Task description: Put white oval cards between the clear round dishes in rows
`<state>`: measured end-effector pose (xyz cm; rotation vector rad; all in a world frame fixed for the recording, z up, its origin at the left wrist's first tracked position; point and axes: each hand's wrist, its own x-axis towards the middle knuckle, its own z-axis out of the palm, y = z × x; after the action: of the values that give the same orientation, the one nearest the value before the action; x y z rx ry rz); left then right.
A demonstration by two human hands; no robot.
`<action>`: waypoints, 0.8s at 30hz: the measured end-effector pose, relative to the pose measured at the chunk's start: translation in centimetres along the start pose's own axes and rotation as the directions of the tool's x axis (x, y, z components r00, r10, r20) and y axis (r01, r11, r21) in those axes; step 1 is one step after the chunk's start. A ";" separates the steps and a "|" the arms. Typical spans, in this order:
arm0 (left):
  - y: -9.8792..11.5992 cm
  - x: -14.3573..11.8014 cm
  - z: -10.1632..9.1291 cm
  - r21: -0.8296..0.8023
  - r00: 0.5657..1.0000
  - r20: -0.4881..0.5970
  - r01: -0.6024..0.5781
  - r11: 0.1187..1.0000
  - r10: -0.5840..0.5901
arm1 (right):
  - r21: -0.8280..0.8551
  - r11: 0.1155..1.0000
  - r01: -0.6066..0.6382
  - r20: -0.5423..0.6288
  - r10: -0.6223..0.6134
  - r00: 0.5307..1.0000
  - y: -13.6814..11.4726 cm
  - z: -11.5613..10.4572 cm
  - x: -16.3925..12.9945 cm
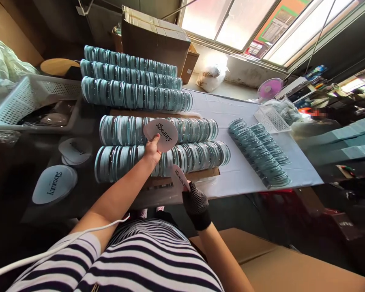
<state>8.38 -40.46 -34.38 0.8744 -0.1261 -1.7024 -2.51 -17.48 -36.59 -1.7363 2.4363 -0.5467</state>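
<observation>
My bare left hand [152,151] pinches a whitish rounded plate [167,140] printed with black "beauty" lettering, thumb on top. It is held over the two nearer rows of stacked, glassy, teal-edged discs, a back row [188,127] and a front row [197,158]. In a dark fingerless-looking glove, my right hand [196,202] is closed on a second printed plate [178,177], which is tilted, at the front edge of the same rows. More printed plates lie to the left in a front pile [53,186] and a smaller pile [75,151].
Behind stand three more disc rows [136,95] and a large cardboard box [152,42]. A white perforated basket [33,101] is at left. On the white-covered table [222,107] rest shorter disc rows [258,154] and another basket [272,119]. An open carton [286,263] sits low right.
</observation>
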 end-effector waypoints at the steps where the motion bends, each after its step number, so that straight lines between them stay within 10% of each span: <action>1: -0.1 0.0 -0.1 0.006 1.000 0.008 0.003 1.000 -0.004 | -0.027 1.000 0.002 0.033 -0.001 0.999 -0.9 0.6 0.7; 7: -0.7 0.0 -0.6 0.021 0.998 0.062 -0.028 0.999 0.027 | -0.170 0.985 -0.034 0.214 0.071 0.974 -4.7 1.3 6.9; 20: -1.0 0.4 -1.1 0.030 0.996 0.089 -0.011 1.000 0.008 | -0.109 0.993 -0.034 0.205 0.056 0.977 -3.8 4.4 8.6; 24: -1.1 0.4 -1.4 0.028 0.996 0.089 -0.025 0.999 0.023 | 0.237 0.964 -0.123 0.425 0.011 0.905 -2.9 4.5 8.6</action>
<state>8.30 -39.91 -36.14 0.8158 -0.2213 -1.7212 -1.61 -27.34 -38.73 -1.4749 2.0149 -0.4077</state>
